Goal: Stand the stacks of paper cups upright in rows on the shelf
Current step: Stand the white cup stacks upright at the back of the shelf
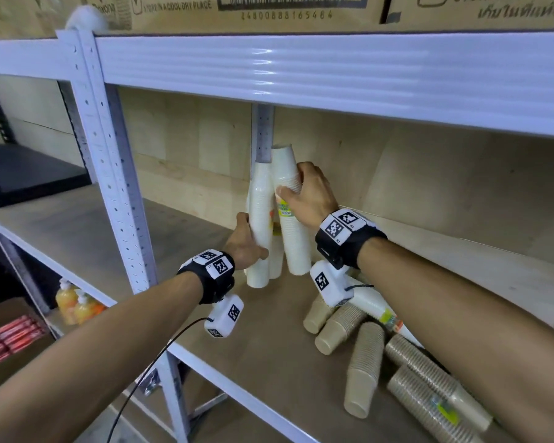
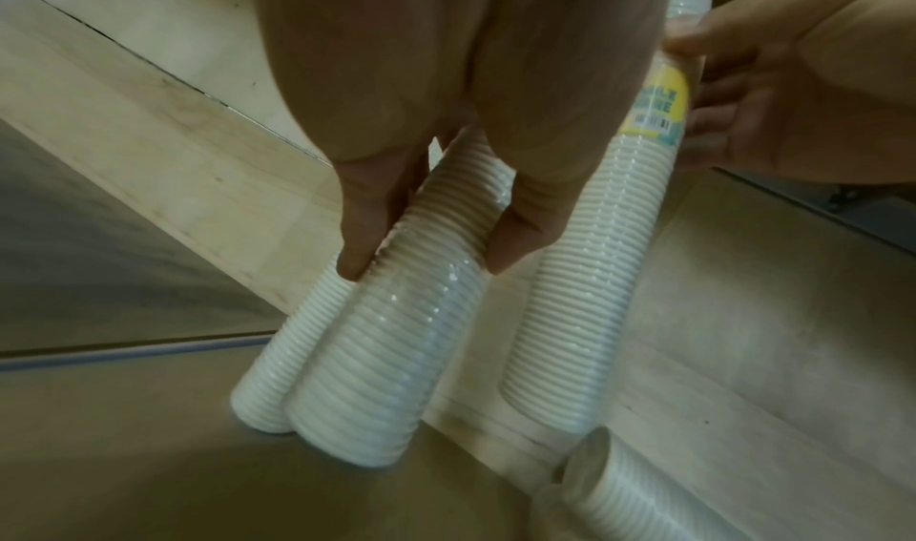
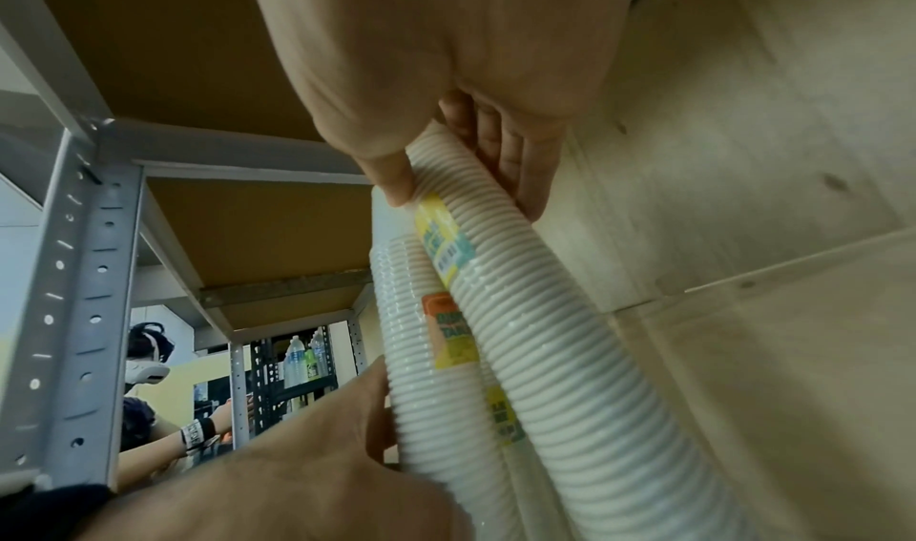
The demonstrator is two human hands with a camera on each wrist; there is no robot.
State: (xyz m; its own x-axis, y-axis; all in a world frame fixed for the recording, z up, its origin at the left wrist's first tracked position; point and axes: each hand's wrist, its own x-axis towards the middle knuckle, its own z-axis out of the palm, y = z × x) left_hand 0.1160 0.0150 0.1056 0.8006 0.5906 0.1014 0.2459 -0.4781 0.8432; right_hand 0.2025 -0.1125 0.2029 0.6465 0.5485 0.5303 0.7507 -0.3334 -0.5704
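Observation:
Three white cup stacks stand close together on the wooden shelf near its rear post. My left hand grips the left stack low down, thumb and fingers round it; a second stack stands just behind. My right hand grips the upper part of the right stack, which leans left against the others and carries a yellow label. The wrist views show the left hand and the right hand each wrapped round their stack.
Several brown cup stacks and a white one lie flat on the shelf under my right forearm. The front upright stands to the left and the upper shelf beam is above. Soap bottles sit on the shelf below. Another person is far left.

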